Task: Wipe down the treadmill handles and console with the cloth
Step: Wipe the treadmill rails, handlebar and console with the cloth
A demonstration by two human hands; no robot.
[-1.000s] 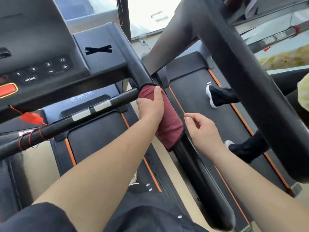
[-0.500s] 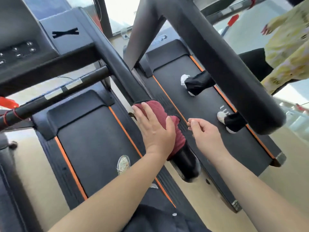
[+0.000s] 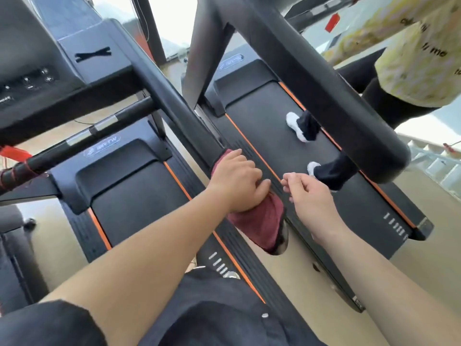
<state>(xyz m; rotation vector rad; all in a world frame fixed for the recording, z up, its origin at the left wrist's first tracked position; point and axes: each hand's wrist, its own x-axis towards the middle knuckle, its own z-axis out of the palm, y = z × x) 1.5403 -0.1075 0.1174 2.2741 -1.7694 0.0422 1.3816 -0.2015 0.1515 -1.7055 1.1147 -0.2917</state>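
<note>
Handle [image 3: 174, 106] – black, rounded bar, matte padded finish. Its long axis runs diagonally from the console [image 3: 37, 78] at upper left down to a free end at lower centre, pointing toward the wearer. The glossy end cap shows just below the cloth; the stretch under the cloth and hand is hidden.

Cloth [image 3: 259, 221] – dark red, soft towel-like weave, wrapped round the handle near its free end. It lies lengthwise along the bar, with its upper edge peeping out above the knuckles.

Left hand [image 3: 239, 186] – on top of the cloth, fingers [image 3: 249, 168] curled over it and the bar, gripping both. Fingertips are out of sight on the far side.

Right hand [image 3: 309, 196] – just beside the handle, apart from it, fingers loosely curled with thumb and forefinger close together, holding nothing.

Console – black plastic, cut off at the left edge; small round buttons, their legends too blurred to read.

Crossbar [image 3: 82, 136] – thin black tube with two silver plates, red cord [image 3: 15, 168] wound round its left end.

Belt [image 3: 139, 203] – flat black, orange edge stripes, partly covered by the left forearm.

Neighbouring treadmill – its thick black handle [image 3: 324, 91] lies parallel. Another person stands on its belt in white shoes [image 3: 295, 126], dark trousers and a pale yellow top, cut off at the frame's edge.
</note>
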